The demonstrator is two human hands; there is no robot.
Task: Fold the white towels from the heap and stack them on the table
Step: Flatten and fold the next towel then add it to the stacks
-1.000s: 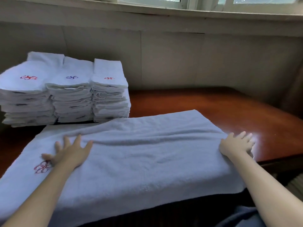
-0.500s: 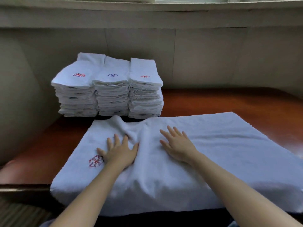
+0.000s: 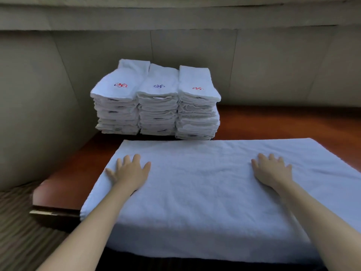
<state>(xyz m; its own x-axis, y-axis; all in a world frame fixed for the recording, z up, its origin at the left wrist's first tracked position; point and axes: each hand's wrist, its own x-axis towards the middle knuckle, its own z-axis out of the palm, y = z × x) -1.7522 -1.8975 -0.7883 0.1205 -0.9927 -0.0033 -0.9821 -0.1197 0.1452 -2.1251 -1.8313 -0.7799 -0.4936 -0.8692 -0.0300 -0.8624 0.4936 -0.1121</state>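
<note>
Both hands lie flat, fingers spread, on a white towel [image 3: 205,192] across the desk [image 3: 78,173]: left hand [image 3: 129,171] at 9 o'clock, right hand [image 3: 271,171] at 3 o'clock, neither grip clasping anything.

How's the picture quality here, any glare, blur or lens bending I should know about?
Head view: soft, dim, bluish light, with no harsh glare on the spread towel or the wooden table; wide-angle bending curves the wall seams and the ledge; the left hand and right hand look slightly soft; the embroidery on the folded stacks is too blurred to read.
</note>
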